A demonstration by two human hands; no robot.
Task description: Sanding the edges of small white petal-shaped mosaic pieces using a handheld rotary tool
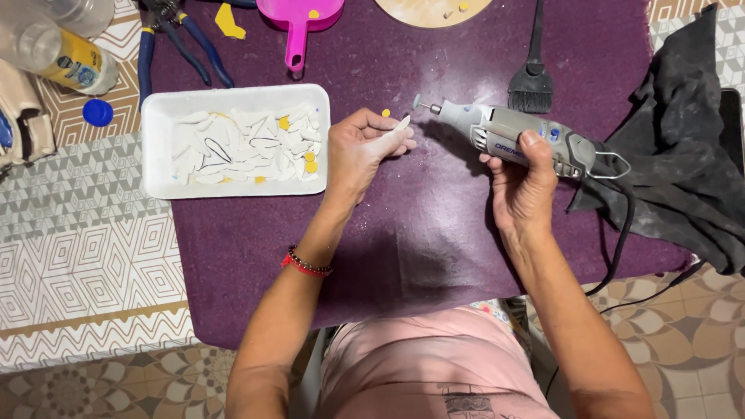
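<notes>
Grinder bit meets a white shard over the purple mat.

The left hand (363, 151) pinches a small white shard (394, 129) in closed fingers, its tip pointing to two o'clock. The right hand (524, 182) is wrapped around a grey rotary tool (512, 133), whose bit sits just beside the shard, at three o'clock of it. A white tray (159, 147) of similar pieces lies at nine o'clock of the left hand, a black brush (532, 77) at twelve o'clock of the tool.
</notes>
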